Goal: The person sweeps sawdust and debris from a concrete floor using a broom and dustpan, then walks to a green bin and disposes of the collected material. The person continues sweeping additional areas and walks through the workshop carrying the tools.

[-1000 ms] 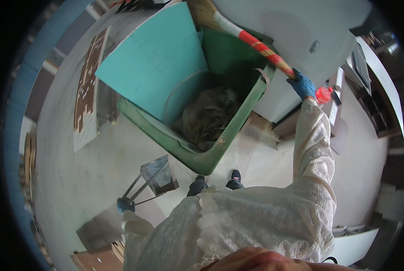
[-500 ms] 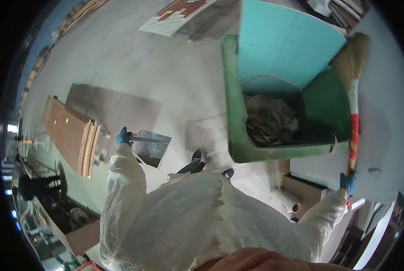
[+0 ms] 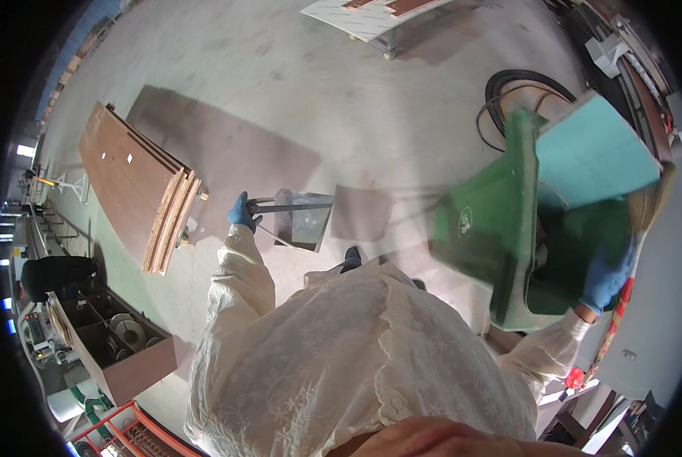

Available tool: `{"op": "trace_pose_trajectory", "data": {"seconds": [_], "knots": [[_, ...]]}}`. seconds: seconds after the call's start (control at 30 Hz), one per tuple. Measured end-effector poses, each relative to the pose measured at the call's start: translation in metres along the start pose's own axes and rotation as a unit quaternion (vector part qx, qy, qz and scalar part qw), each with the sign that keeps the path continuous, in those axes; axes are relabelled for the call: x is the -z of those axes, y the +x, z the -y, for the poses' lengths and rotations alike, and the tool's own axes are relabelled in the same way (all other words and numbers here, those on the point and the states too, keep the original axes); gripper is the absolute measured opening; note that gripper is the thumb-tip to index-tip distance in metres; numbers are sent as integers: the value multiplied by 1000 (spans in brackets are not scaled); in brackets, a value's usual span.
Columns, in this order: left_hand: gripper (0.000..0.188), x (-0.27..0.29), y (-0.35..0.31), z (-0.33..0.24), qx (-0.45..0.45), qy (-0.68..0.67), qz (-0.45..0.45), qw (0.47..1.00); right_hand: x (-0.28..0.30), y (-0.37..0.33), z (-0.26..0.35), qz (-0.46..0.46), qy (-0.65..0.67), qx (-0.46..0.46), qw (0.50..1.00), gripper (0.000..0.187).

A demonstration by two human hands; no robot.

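Green bin (image 3: 509, 221) swung from centre to right of view, blurred now. Left hand (image 3: 241, 212), blue glove, closed round handle of metal dustpan (image 3: 304, 218) held above concrete floor (image 3: 295, 99). Right hand (image 3: 606, 276) wrapped on broom (image 3: 640, 221) shaft, apparently against bin rim. Wooden boards (image 3: 139, 186) lie left.

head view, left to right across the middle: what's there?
Stacked boards → left hand → dustpan → green bin → right hand holding the broom.
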State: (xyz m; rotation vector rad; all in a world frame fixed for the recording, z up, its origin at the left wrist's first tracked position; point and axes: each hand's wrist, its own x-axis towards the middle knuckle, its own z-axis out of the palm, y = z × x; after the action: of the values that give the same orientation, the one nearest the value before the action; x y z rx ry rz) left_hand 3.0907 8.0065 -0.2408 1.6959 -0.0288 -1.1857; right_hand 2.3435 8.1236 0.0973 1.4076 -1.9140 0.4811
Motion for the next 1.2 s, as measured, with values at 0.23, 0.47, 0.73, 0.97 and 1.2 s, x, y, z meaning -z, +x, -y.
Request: {"op": "trace_pose_trajectory", "data": {"seconds": [0.23,0.47,0.73,0.97,1.2], "knots": [[29,-9,105,-57,29,-50,25,998,-122,8,239,161,257,79,950,52],[25,-28,226,-121,77,-73,37,994,-320,21,347,452,232,-11,861,53],[19,-68,330,-231,111,-92,-85,986,-524,203,685,461,379,170,784,51],[31,-101,472,-336,124,-110,-75,983,-676,354,1000,533,432,293,666,49],[27,-147,658,-497,161,-140,-67,975,-863,357,1058,650,145,151,730,39]]}}
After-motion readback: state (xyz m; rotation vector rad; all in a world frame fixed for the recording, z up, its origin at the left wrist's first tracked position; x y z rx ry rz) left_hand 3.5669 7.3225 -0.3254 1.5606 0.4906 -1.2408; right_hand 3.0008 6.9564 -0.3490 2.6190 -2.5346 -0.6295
